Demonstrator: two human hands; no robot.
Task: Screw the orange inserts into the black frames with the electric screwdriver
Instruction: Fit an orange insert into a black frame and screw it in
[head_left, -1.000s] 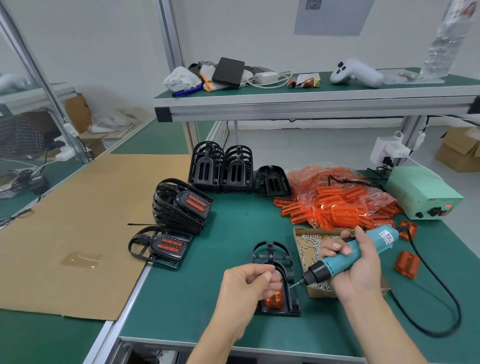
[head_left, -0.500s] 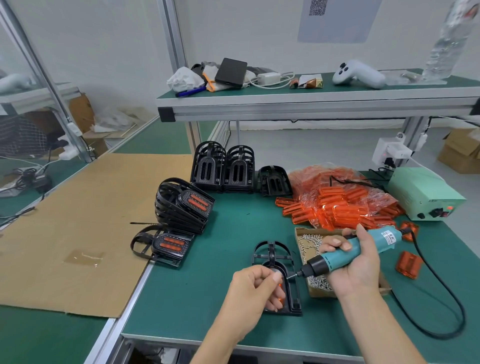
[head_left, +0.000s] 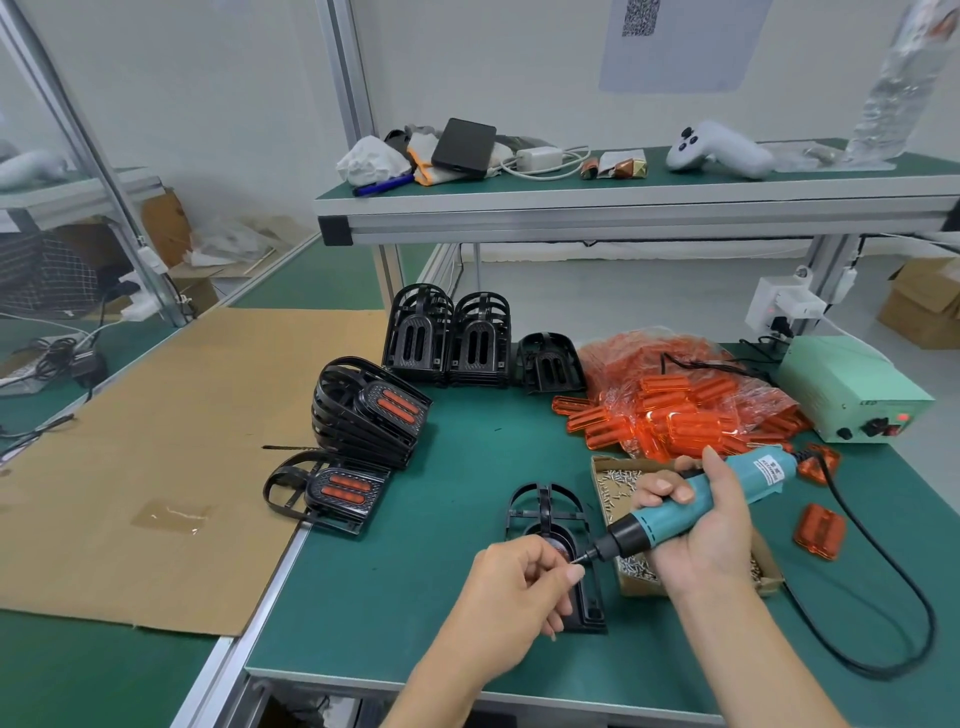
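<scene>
Both forearms bare, no sleeves, gloves or rings visible.

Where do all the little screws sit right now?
The screws lie in a small open cardboard box on the green bench, right of the black frame being worked on, partly hidden under the right hand.

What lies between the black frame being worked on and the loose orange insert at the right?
Head view: the cardboard screw box, with the right hand holding the electric screwdriver above it.
</scene>
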